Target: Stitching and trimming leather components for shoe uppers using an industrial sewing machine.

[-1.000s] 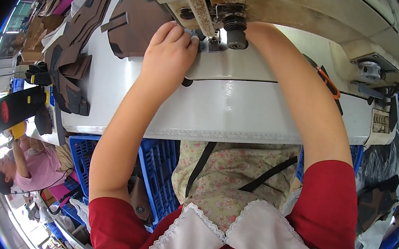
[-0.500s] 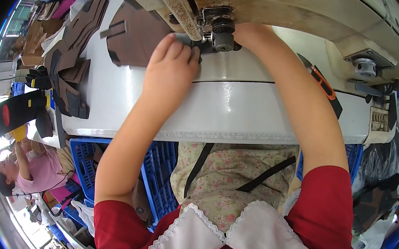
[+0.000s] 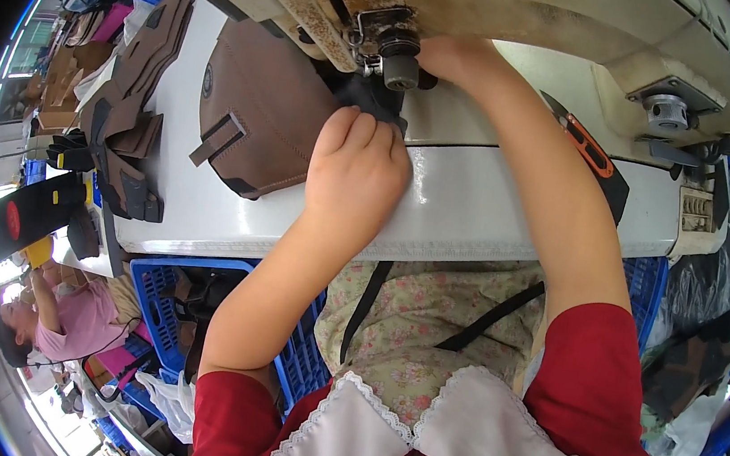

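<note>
A sewing machine (image 3: pixel 399 61) stands over the white table, its presser area partly hidden by the round grey knob. Under and beside its head lies a brown leather-like stitched piece (image 3: pixel 275 110) with a strap loop and a black edge. My left hand (image 3: pixel 360 166) has its fingers curled on the dark near edge of that piece, just in front of the machine head. My right hand (image 3: pixel 449 58) reaches in behind the machine head, where its fingers are hidden. Beside my right forearm lie snips with orange-and-black handles (image 3: pixel 588 147).
Stacked brown cut pieces (image 3: pixel 151 37) lie along the table's left side. Blue plastic crates (image 3: pixel 161 295) stand below the front edge, which carries a ruler strip (image 3: pixel 434 252). Plastic bags (image 3: pixel 725 269) hang at the right. A person in pink (image 3: pixel 89 318) works at far left.
The brown piece has swung round and moved nearer to me, showing more of its side. My left hand has moved right and nearer with it. My right arm has barely shifted.
</note>
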